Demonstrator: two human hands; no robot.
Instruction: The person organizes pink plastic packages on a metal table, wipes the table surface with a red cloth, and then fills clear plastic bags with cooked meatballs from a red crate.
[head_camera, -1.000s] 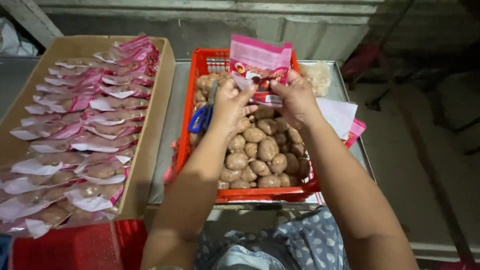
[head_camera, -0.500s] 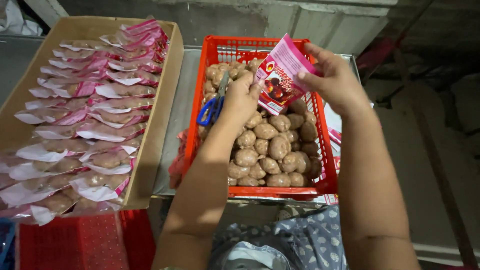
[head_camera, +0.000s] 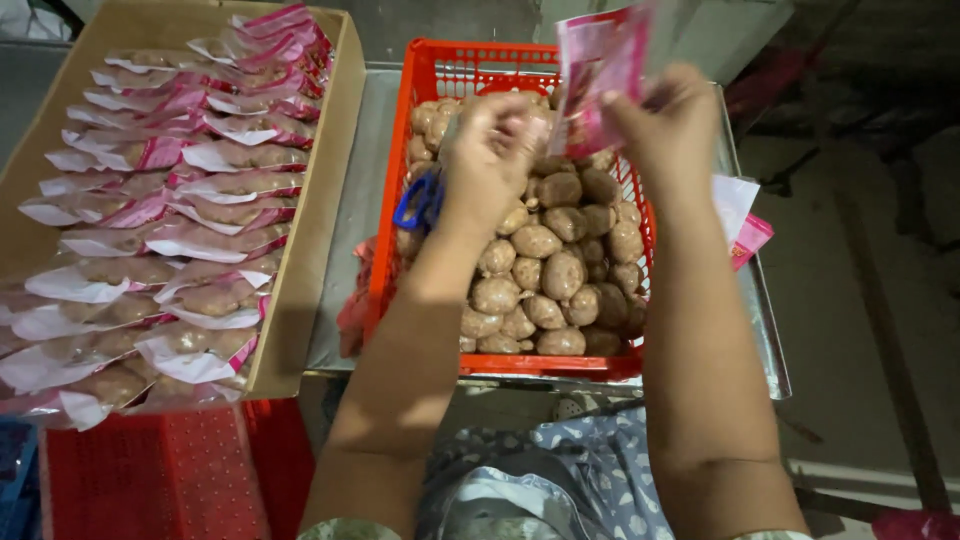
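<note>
We see the right hand (head_camera: 672, 122) with fingers pinched shut on a pink pouch (head_camera: 598, 75), held upright above the far end of the red crate (head_camera: 400, 240). The left hand (head_camera: 492, 150), fingers curled closed, touches the pouch's left edge; what it grips is hidden. Blue-handled scissors (head_camera: 418, 203) hang beside the wrist. Round sausages (head_camera: 545, 270) fill the crate on the metal surface (head_camera: 345, 250). Left, a cardboard box (head_camera: 310, 240) holds filled pouches (head_camera: 180, 210), partly cut off.

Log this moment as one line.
right hand: holds pink pouch | left hand: at pouch mouth, blue scissors hanging beneath | red crate: sausages
</note>
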